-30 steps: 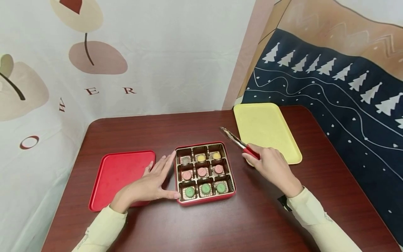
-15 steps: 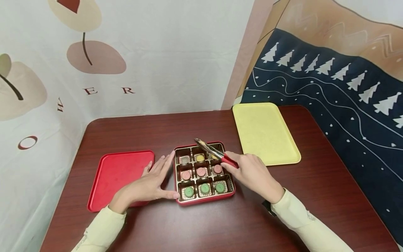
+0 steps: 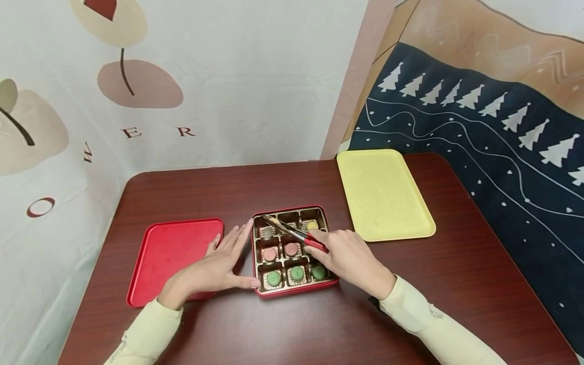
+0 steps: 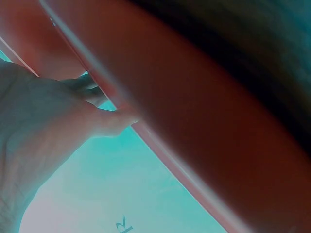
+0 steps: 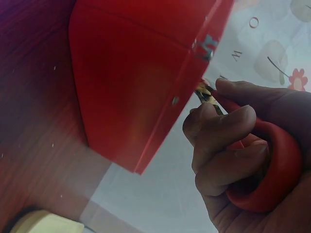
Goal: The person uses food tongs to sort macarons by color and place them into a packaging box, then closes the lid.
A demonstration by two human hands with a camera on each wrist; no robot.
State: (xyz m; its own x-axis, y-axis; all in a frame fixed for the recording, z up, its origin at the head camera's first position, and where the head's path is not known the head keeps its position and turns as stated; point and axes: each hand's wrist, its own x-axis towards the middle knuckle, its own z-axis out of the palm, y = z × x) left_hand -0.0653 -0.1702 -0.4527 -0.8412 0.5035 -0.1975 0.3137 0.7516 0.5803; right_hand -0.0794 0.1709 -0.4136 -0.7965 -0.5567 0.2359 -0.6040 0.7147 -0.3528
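Observation:
A red box (image 3: 298,290) with a gold nine-compartment insert stands mid-table. It holds round sweets: a yellow sweet (image 3: 312,225) at the back right, pink sweets (image 3: 270,254) in the middle row and green sweets (image 3: 297,274) in front. My right hand (image 3: 353,259) grips red-handled metal tongs (image 3: 295,232), slanted over the back row with their tips above the back-left compartment. Tongs and hand hide the back-middle compartment and the right pink sweet. My left hand (image 3: 216,268) lies along the box's left side, fingers spread, its thumb (image 4: 116,120) at the rim.
A red tray (image 3: 175,253) lies to the left, partly beneath my left hand and forearm in the head view. A yellow tray (image 3: 385,195) lies at the back right. Patterned cloth (image 3: 255,91) hangs behind the dark wooden table (image 3: 219,190).
My right hand has carried the tongs leftward from beside the yellow tray to over the box's back row, tips now at the back-left compartment. The left hand stays at the box's side.

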